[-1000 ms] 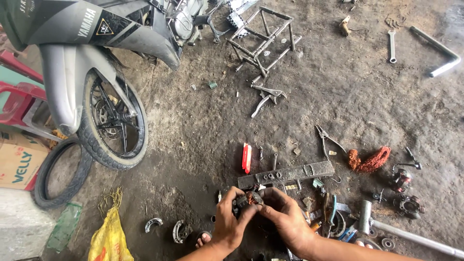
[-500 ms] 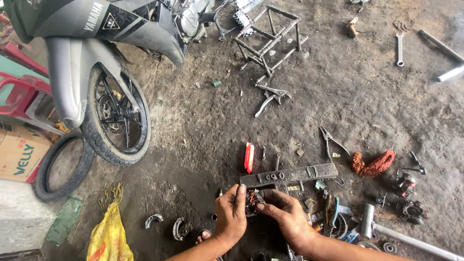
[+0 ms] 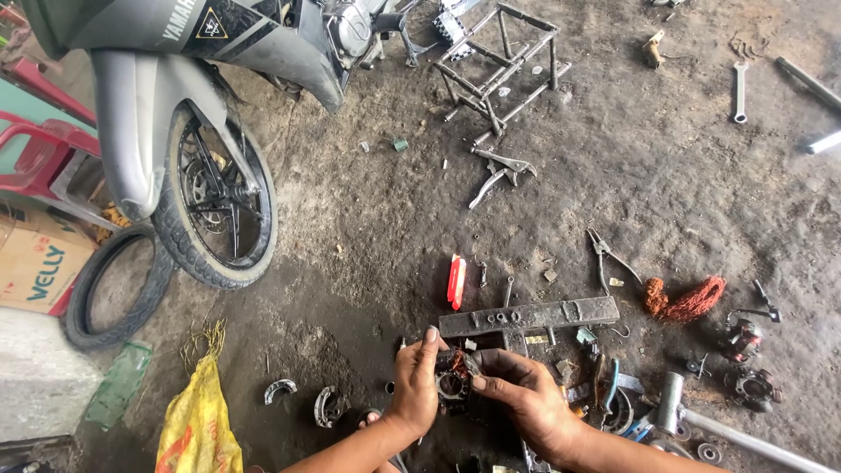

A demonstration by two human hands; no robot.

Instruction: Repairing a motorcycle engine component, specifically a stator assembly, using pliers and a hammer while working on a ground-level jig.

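Both hands meet low over the oily dirt floor [image 3: 368, 228], as they did a second ago, closed around one small dark round metal part with reddish copper windings [image 3: 453, 378]. The left hand [image 3: 415, 385] cups it from the left with the thumb raised; the right hand [image 3: 524, 396] pinches its right edge with curled fingers. The part sits between the palms, just below the long flat grey metal bar [image 3: 529, 315], which lies where it did before. The view has drifted slightly, so the grey motorcycle's front wheel [image 3: 215, 210] and the red plastic-handled tool [image 3: 455, 282] sit a little further right than earlier. The hands have barely shifted.
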